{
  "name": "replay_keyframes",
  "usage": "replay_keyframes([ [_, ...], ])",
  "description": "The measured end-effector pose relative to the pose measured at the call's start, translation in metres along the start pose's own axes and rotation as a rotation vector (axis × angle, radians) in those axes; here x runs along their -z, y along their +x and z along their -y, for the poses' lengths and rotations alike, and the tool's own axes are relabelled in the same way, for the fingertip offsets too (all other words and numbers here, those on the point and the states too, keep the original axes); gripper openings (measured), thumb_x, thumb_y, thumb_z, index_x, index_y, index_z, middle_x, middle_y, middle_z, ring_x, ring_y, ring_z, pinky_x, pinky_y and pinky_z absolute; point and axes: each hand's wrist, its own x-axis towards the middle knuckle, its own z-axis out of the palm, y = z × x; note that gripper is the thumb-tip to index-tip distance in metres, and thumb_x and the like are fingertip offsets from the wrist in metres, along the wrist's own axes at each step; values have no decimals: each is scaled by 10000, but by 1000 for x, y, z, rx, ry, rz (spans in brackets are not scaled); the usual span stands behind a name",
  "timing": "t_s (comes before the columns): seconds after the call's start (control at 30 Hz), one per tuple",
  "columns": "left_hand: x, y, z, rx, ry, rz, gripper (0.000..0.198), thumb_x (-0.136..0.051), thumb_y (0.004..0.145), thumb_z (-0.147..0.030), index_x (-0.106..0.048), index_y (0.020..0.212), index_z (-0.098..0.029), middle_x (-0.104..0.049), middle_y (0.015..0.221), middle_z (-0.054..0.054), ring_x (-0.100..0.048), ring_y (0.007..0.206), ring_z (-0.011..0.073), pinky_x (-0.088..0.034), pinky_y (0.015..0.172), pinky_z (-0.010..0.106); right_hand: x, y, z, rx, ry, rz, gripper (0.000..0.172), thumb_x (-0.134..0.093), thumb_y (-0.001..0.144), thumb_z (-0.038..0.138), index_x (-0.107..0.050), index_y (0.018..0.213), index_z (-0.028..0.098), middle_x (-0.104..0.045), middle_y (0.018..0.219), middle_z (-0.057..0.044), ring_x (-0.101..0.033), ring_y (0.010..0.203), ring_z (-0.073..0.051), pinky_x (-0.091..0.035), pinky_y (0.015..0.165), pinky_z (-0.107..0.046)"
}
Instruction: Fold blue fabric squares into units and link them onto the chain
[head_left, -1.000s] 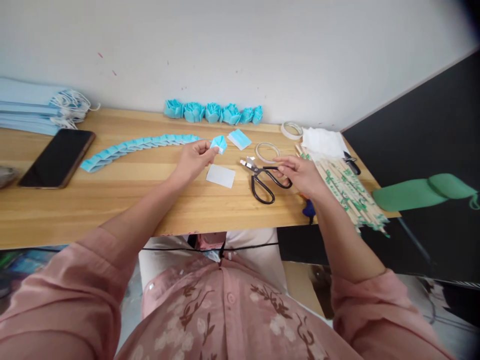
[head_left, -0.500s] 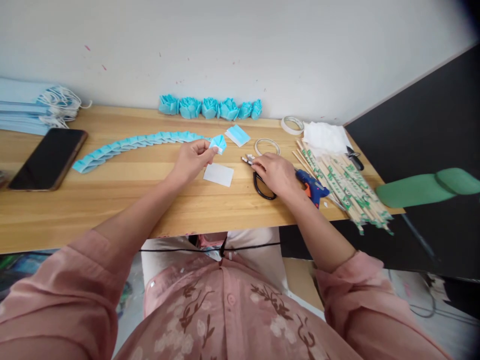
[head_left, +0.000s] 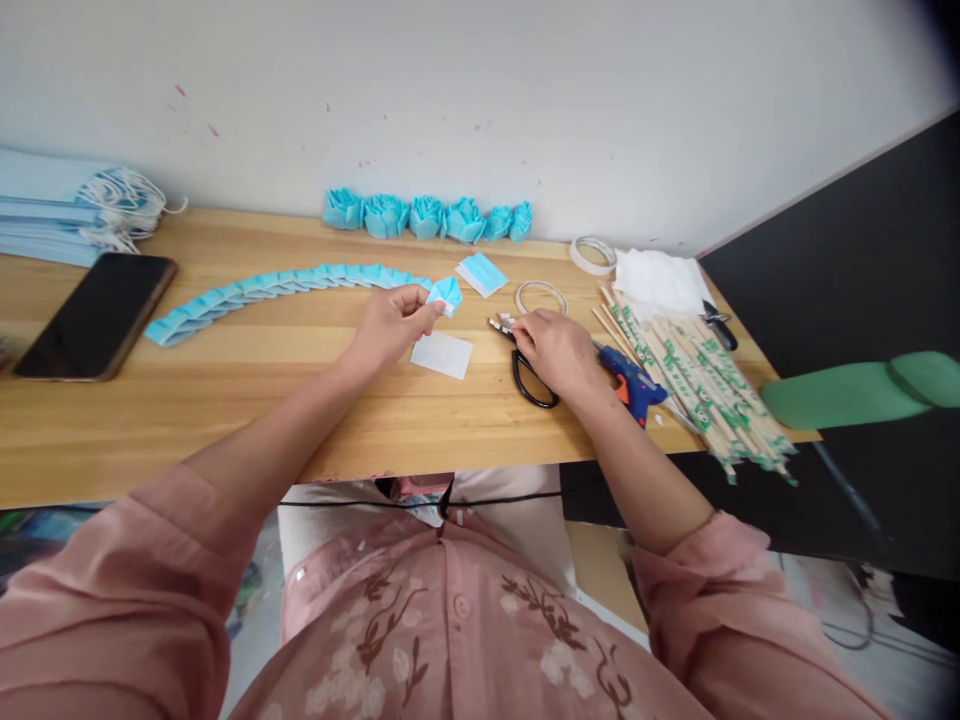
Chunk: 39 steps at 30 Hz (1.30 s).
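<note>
My left hand (head_left: pixel 390 325) pinches a small folded light-blue piece (head_left: pixel 447 293) just above the wooden table (head_left: pixel 225 390). My right hand (head_left: pixel 551 350) lies over black scissors (head_left: pixel 529 380), fingers curled at the blades' tip, where small bits of white tape (head_left: pixel 501 324) stick. A white paper rectangle (head_left: pixel 442 354) lies between my hands. A long strip of pleated blue folds (head_left: pixel 277 290) stretches left of my left hand.
Blue paper flowers (head_left: pixel 427 217) line the wall. Two tape rings (head_left: pixel 540 296) (head_left: pixel 592 254), a blue folded piece (head_left: pixel 481 273), a blue glue gun (head_left: pixel 632 381), wrapped chopsticks (head_left: pixel 697 385), white tissue (head_left: pixel 660 282), a phone (head_left: pixel 94 315) and stacked face masks (head_left: pixel 67 215) lie around.
My right hand moved left from the scissor handles to the blade tip, uncovering the glue gun. My left hand kept holding the blue piece.
</note>
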Motion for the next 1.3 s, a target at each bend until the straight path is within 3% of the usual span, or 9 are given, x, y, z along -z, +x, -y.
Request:
replay_keyframes([
  [0.27,-1,-3,-4,57,-82,-5,275,-663,803,-326,-526,618,-175,-529,547,-32,-421,481,67,-338,491,211,-14,0,-4,-181,215,-126,176,-490,940,239,-655,947,179,-734,825,-95,-649,747,-235,-385,662,-323],
  [0.37,-2,-3,-4,69,-127,14,278,-681,783,-351,-530,630,-174,-525,552,-33,-425,488,66,-342,487,205,-7,4,-7,-235,612,-188,160,-517,945,311,-639,943,207,-734,792,-52,-668,720,-205,-460,674,-315],
  [0.5,-3,-3,-4,56,-148,47,305,-691,765,-395,-531,633,-172,-512,551,-36,-422,492,62,-337,483,202,20,20,5,-217,1251,-211,340,-550,936,562,-633,952,233,-729,841,-36,-664,707,-154,-524,608,-278],
  [0.6,-3,-2,-4,53,-157,55,321,-693,757,-431,-538,647,-172,-511,551,-37,-411,484,60,-323,475,205,35,32,26,-133,1440,-174,436,-621,863,656,-644,1063,269,-731,927,-26,-677,808,-147,-563,651,-265],
  [0.73,-2,-2,-3,34,-181,49,348,-702,753,-466,-534,662,-176,-493,559,-43,-404,497,63,-322,488,210,31,44,49,-53,1506,-100,489,-681,823,645,-636,1146,282,-720,977,-19,-679,869,-153,-580,702,-278],
  [0.83,-2,-2,-2,21,-171,36,359,-696,757,-472,-518,650,-180,-484,559,-44,-392,503,64,-320,498,214,23,50,57,-12,1489,-78,499,-727,804,593,-631,1174,273,-701,927,-1,-649,772,-132,-567,684,-280],
  [1.07,-1,-1,-3,34,-140,67,379,-621,809,-521,-534,674,-179,-513,617,-25,-441,541,78,-354,525,225,7,53,64,-59,1499,-144,497,-760,777,501,-612,1185,259,-648,752,41,-569,649,-116,-484,574,-255],
  [1.23,-1,0,-1,2,-75,37,308,-668,794,-401,-515,650,-176,-445,576,-52,-375,535,67,-277,515,222,-3,47,67,-37,1410,-177,467,-702,835,512,-609,1216,258,-693,823,17,-617,686,-129,-506,612,-273],
  [1.3,-2,0,1,17,-77,24,272,-655,805,-350,-517,648,-175,-453,567,-51,-385,537,70,-285,520,221,-1,43,67,-22,1269,-268,378,-638,893,498,-634,1184,257,-719,909,-12,-651,754,-149,-525,667,-299],
])
